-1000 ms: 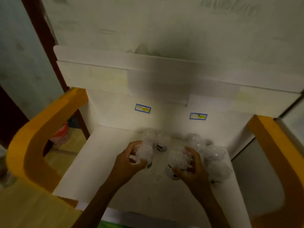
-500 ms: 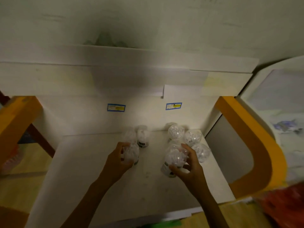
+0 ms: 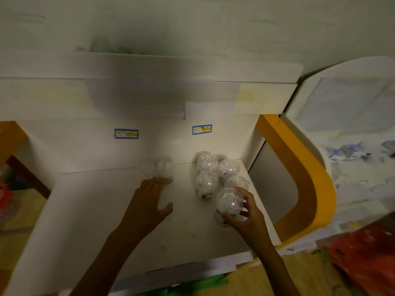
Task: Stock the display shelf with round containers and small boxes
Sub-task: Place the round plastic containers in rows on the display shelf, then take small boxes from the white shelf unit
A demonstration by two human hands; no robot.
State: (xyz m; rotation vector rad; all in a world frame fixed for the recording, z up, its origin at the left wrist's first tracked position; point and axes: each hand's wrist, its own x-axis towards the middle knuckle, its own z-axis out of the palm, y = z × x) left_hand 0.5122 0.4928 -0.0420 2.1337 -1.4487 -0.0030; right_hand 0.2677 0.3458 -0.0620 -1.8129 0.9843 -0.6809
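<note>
The right hand (image 3: 245,212) holds a clear round container (image 3: 228,205), thumb under its base and fingers curled over its far side. The container tilts, dome pointing up and away, base toward the person, and sits at the near end of the right-hand group on the display shelf (image 3: 89,210). Beyond this grip, four more round containers (image 3: 208,184) stand upright in a tight cluster, the nearest just beside the held one.

To the left of the grip, well apart from it, the left hand (image 3: 149,201) lies flat with fingers extended, holding nothing. Its fingertips touch the base of a blurred container (image 3: 163,168) standing just past them, near the back panel.

Judgement: the right hand is the nearer to the cluster; seating the held container requires righting its axis and setting it down close to its present spot. No small boxes are visible on the shelf.
</note>
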